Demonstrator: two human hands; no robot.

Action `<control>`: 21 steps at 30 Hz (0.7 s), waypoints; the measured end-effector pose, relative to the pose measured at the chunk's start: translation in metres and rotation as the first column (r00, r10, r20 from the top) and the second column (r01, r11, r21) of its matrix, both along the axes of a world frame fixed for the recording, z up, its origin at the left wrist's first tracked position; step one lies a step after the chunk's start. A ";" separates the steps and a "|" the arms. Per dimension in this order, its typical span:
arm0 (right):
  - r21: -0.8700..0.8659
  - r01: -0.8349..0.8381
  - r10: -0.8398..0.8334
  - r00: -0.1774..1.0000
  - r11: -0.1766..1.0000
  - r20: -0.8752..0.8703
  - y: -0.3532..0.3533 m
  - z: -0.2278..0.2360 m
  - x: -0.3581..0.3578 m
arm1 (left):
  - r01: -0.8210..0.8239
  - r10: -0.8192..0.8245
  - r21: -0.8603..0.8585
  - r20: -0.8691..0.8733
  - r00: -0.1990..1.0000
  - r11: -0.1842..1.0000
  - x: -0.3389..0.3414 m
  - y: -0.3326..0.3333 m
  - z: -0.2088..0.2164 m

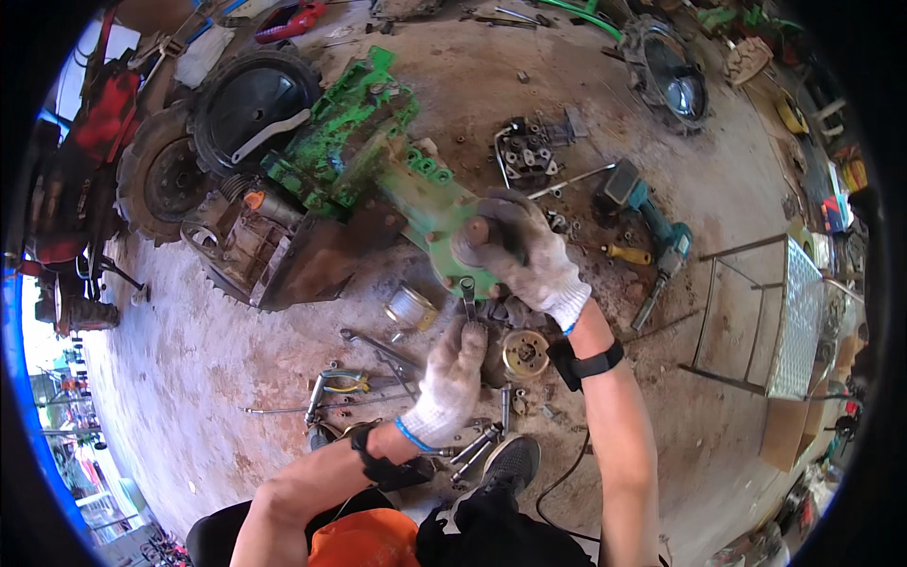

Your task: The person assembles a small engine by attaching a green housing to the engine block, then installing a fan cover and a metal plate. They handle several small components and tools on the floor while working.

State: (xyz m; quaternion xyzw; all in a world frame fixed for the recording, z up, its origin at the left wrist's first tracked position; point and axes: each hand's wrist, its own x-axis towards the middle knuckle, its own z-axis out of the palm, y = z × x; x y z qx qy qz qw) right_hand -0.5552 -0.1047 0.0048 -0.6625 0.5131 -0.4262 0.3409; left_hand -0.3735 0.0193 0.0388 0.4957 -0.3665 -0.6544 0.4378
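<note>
A green metal machine housing [417, 200] with a bolted round end reaches toward me from a green-painted gearbox block [350, 132]. My left hand [452, 373], in a whitish work glove, is closed round the lower part of a wrench [469, 291]. The wrench's upper end meets a bolt at the near rim of the round end. My right hand [534, 255], gloved and dark with grease, curls its fingers over the right side of the round end, beside its protruding shaft [477, 229]. Part of the rim is hidden beneath that hand.
A cordless impact driver [669, 248], a yellow-handled screwdriver [628, 254] and a grimy engine part [527, 151] lie to the right. Nearer me are a round brass-coloured part [525, 353], pliers [345, 382] and several tools. Tractor wheels [253, 106] stand left; a metal stool [792, 321] stands right.
</note>
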 end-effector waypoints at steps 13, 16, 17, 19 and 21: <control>0.007 0.001 0.000 0.980 1.000 -0.201 0.055 0.004 -0.022 | 0.645 -0.638 0.204 0.525 0.563 0.737 0.068 -0.086 0.018; 0.021 -0.041 0.045 0.970 0.999 -0.238 0.043 0.001 -0.020 | 0.702 -0.664 0.215 0.587 0.463 0.679 0.068 -0.101 0.021; -0.013 -0.057 0.053 0.975 0.998 -0.216 0.042 0.000 -0.020 | 0.720 -0.657 0.199 0.615 0.437 0.665 0.069 -0.106 0.022; -0.028 -0.064 0.056 0.972 0.998 -0.227 0.037 -0.004 -0.020 | 0.768 -0.661 0.222 0.678 0.322 0.601 0.071 -0.123 0.028; -0.039 -0.077 0.065 0.967 0.996 -0.245 0.032 -0.007 -0.020 | 0.804 -0.579 0.188 0.784 0.223 0.564 0.067 -0.140 0.034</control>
